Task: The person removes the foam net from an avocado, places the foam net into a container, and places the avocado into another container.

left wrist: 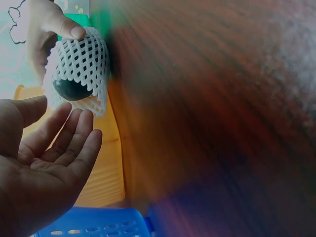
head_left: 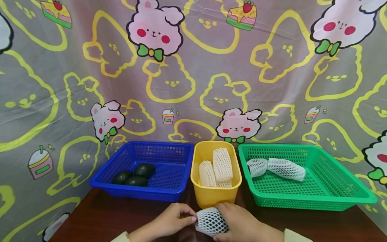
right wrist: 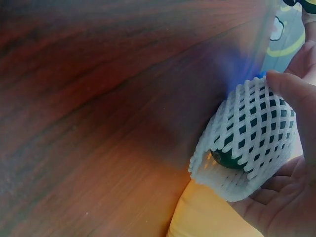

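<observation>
Over the table before the yellow bin, my right hand (head_left: 242,223) grips a white foam net sleeve (head_left: 211,222) with a dark avocado (left wrist: 71,90) inside it. The avocado's end shows at the sleeve's loose left mouth, also seen in the right wrist view. My left hand (head_left: 173,220) is at that mouth, its fingers (left wrist: 64,133) loosely extended with the palm up in the left wrist view. Nothing is held in it there. Whether its fingertips touch the net's edge, I cannot tell.
A blue basket (head_left: 136,193) on the left holds dark avocados (head_left: 144,170). White foam nets (head_left: 222,164) stand in the yellow bin (head_left: 216,196) in the middle. The green basket (head_left: 302,203) on the right contains two net-covered pieces (head_left: 286,169). A patterned curtain (head_left: 193,67) hangs behind.
</observation>
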`<state>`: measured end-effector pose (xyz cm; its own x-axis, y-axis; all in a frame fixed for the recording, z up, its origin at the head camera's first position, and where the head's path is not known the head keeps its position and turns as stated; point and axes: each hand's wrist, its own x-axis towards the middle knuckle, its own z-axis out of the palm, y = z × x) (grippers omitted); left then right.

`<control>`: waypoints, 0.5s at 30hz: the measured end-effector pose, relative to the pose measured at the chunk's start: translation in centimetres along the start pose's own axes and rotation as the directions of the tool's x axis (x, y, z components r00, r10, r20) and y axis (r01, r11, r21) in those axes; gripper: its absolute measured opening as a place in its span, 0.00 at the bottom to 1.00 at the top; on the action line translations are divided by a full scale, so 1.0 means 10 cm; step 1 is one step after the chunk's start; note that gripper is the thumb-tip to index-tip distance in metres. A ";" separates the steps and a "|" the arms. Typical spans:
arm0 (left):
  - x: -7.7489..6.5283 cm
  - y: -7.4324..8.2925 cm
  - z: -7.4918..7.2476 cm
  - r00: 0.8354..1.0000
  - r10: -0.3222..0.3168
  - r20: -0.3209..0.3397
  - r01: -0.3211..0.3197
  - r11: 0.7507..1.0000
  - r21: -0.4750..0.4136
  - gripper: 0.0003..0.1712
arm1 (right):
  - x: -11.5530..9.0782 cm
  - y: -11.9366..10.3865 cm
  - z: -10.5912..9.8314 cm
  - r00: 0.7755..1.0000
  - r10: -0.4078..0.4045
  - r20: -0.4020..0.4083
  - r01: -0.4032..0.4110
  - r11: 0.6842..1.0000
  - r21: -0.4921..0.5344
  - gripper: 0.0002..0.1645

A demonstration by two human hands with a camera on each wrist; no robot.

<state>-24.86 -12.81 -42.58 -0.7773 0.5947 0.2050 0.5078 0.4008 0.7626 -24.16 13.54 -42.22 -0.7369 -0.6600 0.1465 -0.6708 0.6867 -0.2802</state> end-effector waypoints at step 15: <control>0.08 0.00 0.06 0.997 -0.037 -0.063 0.030 0.995 -0.097 0.04 | -0.02 0.05 0.03 0.999 -0.041 -0.023 0.042 0.998 0.055 0.44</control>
<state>-25.31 -11.91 -42.80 -0.8172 0.5347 0.2151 0.4456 0.3496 0.8241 -24.29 13.90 -42.62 -0.7104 -0.6804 0.1800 -0.6957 0.6405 -0.3252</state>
